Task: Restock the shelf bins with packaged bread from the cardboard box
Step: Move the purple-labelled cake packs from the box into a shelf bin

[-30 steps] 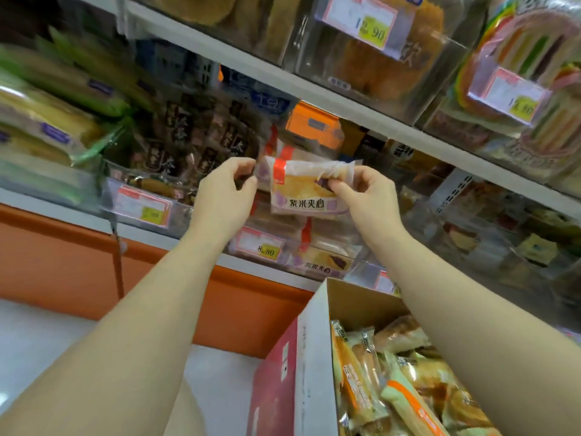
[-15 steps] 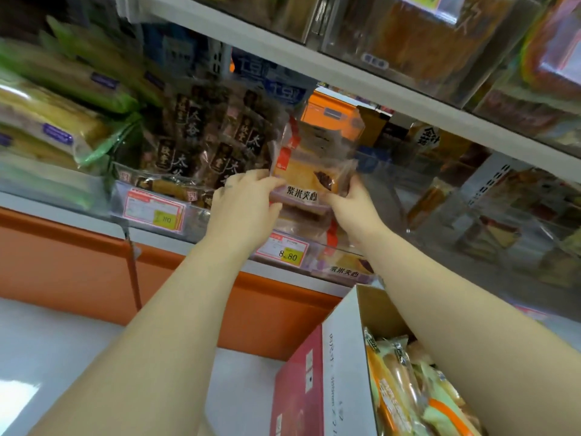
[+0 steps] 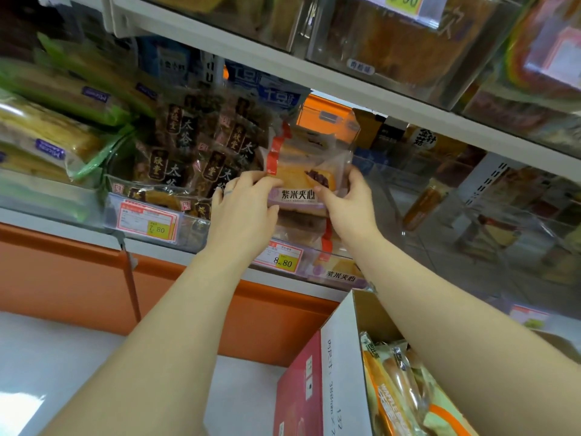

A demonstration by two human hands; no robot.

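Note:
A clear packet of purple-rice sandwich bread (image 3: 306, 174), with a red strip and a purple label, stands upright in the middle shelf bin (image 3: 338, 258) on top of other packets of the same kind. My left hand (image 3: 242, 209) grips its lower left edge. My right hand (image 3: 349, 199) pinches its lower right corner. The cardboard box (image 3: 338, 366) sits at the bottom right, below my right arm, and holds several more wrapped breads (image 3: 396, 391).
A bin of dark-wrapped cakes (image 3: 195, 152) stands left of the packet, with green-wrapped loaves (image 3: 47, 130) further left. A clear bin (image 3: 471, 215) with few packets lies to the right. The upper shelf (image 3: 314, 73) overhangs close above. Price tags line the bin fronts.
Both hands have carried the packet forward and down into the bin, onto the stack there. The view has shifted closer to the shelf.

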